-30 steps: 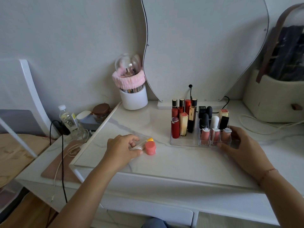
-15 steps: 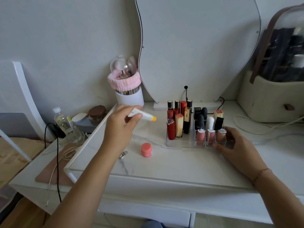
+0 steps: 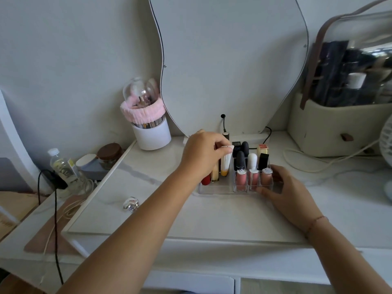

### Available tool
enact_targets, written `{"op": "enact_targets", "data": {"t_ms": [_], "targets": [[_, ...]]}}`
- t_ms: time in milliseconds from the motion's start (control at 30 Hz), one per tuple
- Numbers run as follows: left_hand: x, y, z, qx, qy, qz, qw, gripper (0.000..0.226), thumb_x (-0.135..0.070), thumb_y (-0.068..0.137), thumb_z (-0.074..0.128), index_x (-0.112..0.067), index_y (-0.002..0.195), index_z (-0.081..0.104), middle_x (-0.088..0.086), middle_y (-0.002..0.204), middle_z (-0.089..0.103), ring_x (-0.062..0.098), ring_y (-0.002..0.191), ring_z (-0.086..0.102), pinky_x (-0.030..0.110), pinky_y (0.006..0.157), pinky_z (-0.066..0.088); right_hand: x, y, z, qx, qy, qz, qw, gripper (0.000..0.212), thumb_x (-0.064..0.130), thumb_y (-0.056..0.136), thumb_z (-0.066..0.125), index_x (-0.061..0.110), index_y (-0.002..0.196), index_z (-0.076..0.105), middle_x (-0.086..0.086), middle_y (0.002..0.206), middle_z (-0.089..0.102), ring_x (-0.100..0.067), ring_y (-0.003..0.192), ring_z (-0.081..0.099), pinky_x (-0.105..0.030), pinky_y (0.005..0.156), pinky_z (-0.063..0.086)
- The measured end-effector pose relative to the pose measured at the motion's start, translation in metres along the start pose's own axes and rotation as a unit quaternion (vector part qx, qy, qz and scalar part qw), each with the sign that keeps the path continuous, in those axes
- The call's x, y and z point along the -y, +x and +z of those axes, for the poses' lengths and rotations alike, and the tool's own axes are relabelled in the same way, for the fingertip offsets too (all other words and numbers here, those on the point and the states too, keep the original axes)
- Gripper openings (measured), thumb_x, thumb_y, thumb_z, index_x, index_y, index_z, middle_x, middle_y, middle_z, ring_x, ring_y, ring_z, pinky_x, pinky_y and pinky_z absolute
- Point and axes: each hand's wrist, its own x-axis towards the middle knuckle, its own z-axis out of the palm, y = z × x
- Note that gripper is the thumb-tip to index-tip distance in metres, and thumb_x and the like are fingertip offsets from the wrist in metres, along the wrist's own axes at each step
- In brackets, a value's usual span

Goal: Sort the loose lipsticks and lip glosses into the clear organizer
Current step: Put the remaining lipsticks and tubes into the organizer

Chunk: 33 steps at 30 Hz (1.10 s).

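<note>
The clear organizer (image 3: 216,190) stands on the white marble tabletop before the mirror, with several lipsticks and pink lip glosses (image 3: 241,180) upright in it. My left hand (image 3: 201,155) pinches the top end of a white tube with an orange cap (image 3: 226,163). The tube stands cap-down in the organizer's left compartment, beside a gold lipstick and a red one. My right hand (image 3: 290,192) grips the organizer's front right corner, thumb along the front wall. My left forearm hides the tabletop in front of the organizer's left end.
A white brush holder with a pink band (image 3: 151,132) stands at the back left, below the mirror (image 3: 229,60). A small clear object (image 3: 130,203) lies on the tabletop. A bottle (image 3: 61,164), a brown-lidded jar (image 3: 110,152) and a black cable (image 3: 56,209) sit left; a cream bag (image 3: 339,128) right.
My left hand picked the white tube off the table, carried it right and stood it cap-down in the organizer. The pink jar is now out of sight. My right hand stayed on the organizer.
</note>
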Motion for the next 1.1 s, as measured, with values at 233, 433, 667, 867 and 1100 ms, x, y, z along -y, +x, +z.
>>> {"op": "enact_targets", "data": {"t_ms": [233, 433, 667, 867, 1100], "targets": [[0.006, -0.002, 0.012, -0.065, 0.013, -0.004, 0.998, 0.007, -0.031, 0.069, 0.078, -0.029, 0.070, 0.071, -0.027, 0.053, 0.044, 0.001, 0.064, 0.052, 0.029, 0.066, 0.046, -0.001, 0.001, 0.000, -0.002, 0.002, -0.003, 1.000, 0.061, 0.030, 0.070, 0.074, 0.021, 0.125, 0.048, 0.009, 0.099, 0.055, -0.013, 0.089, 0.052, -0.028, 0.078, 0.040], [0.010, -0.002, 0.013, -0.073, 0.020, 0.012, 0.997, 0.010, -0.030, 0.069, 0.079, -0.025, 0.075, 0.072, -0.014, 0.066, 0.066, 0.016, 0.079, 0.054, 0.040, 0.074, 0.048, -0.002, 0.001, 0.001, 0.002, 0.003, -0.005, 1.000, 0.062, 0.030, 0.071, 0.074, 0.020, 0.126, 0.047, 0.002, 0.110, 0.061, -0.013, 0.091, 0.052, -0.029, 0.081, 0.042], [0.010, -0.002, 0.013, -0.072, 0.023, 0.020, 0.997, 0.016, -0.030, 0.067, 0.080, -0.023, 0.078, 0.072, -0.010, 0.072, 0.069, 0.016, 0.080, 0.054, 0.039, 0.075, 0.048, 0.000, 0.000, 0.000, 0.006, 0.000, -0.003, 1.000, 0.062, 0.031, 0.071, 0.073, 0.021, 0.126, 0.047, 0.007, 0.104, 0.058, -0.012, 0.090, 0.051, -0.027, 0.079, 0.040], [0.012, -0.004, 0.008, -0.069, 0.012, 0.007, 0.998, 0.014, -0.023, 0.067, 0.080, -0.022, 0.079, 0.073, -0.023, 0.061, 0.051, 0.012, 0.074, 0.055, 0.037, 0.074, 0.050, 0.001, 0.000, 0.000, -0.001, 0.000, -0.005, 1.000, 0.061, 0.030, 0.070, 0.075, 0.020, 0.124, 0.049, 0.012, 0.097, 0.053, -0.011, 0.089, 0.050, -0.026, 0.078, 0.039], [0.007, -0.001, 0.008, -0.088, 0.014, 0.025, 0.996, 0.006, -0.018, 0.070, 0.078, -0.019, 0.075, 0.075, -0.031, 0.061, 0.041, 0.014, 0.067, 0.052, 0.040, 0.074, 0.051, 0.000, 0.000, 0.000, -0.009, -0.001, -0.004, 1.000, 0.061, 0.031, 0.070, 0.075, 0.022, 0.124, 0.049, 0.014, 0.094, 0.052, -0.010, 0.085, 0.049, -0.025, 0.075, 0.036]]}}
